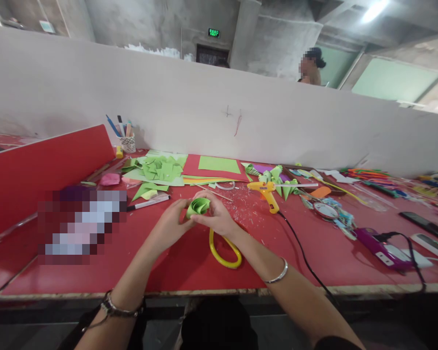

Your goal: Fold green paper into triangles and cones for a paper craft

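Left hand [173, 222] and right hand [219, 214]: fingers curved, partly open, together gripping a green paper coil [198, 206], spiral-wound, above the red bench [182, 274]; its lower part hidden by fingers.
Yellow loop [226, 260]: smooth, tubular, upper end obscured by the right hand.
Purple power strip [385, 250]: near the bench's right front.
Pixelated object [83, 223]: left, unreadable.
Black-capped marker [148, 202]: beyond the left hand.
Glue gun [266, 194]: yellow plastic, clear stick, black cord running off the front edge.
Green paper pieces [160, 167]: pointed, heaped, overlapping.
Patterned cup [127, 143]: holding pens.
Pale partition [190, 107]: plain; person [312, 68] behind, mostly cut off, face pixelated.
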### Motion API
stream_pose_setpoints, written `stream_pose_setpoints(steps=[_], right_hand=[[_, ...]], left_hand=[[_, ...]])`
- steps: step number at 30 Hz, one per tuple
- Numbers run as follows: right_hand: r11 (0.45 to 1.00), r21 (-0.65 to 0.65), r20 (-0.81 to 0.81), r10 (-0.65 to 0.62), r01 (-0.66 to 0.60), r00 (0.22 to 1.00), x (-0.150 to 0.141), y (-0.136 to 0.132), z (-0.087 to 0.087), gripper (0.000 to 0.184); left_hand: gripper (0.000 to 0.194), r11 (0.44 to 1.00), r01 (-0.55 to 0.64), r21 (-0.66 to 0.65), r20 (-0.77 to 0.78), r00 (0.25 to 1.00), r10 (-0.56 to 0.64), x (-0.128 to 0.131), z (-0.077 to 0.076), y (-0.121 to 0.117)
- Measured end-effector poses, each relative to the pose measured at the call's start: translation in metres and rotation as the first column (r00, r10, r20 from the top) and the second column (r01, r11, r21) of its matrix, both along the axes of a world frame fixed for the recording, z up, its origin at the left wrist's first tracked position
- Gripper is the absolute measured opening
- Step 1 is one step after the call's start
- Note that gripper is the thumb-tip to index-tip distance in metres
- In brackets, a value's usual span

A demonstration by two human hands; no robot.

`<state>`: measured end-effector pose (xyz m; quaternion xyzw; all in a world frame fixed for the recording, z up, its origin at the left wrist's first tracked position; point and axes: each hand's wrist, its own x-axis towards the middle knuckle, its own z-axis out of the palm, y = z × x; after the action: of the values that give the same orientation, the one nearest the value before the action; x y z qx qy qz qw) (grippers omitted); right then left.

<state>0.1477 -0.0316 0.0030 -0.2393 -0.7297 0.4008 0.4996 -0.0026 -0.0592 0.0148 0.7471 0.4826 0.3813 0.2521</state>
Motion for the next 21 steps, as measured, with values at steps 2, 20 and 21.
stream_pose_setpoints(steps=[2,20,21], right_hand=[[0.998,-0.018,0.008,-0.068,0.068,0.998,0.0,0.001,-0.002,0.034],[0.995,-0.093,0.078,-0.036,0.043,0.996,0.0,-0.003,0.004,0.026],[0.996,-0.014,0.127,-0.09,0.093,0.988,0.003,-0.002,0.005,0.026]], left_hand=[[0.024,0.989,-0.109,0.101,-0.173,0.977,0.125,-0.001,-0.003,0.002],[0.026,0.996,0.08,0.048,-0.205,0.976,-0.069,-0.002,-0.016,0.005],[0.027,0.997,0.035,0.069,-0.234,0.972,-0.018,-0.004,-0.016,0.005]])
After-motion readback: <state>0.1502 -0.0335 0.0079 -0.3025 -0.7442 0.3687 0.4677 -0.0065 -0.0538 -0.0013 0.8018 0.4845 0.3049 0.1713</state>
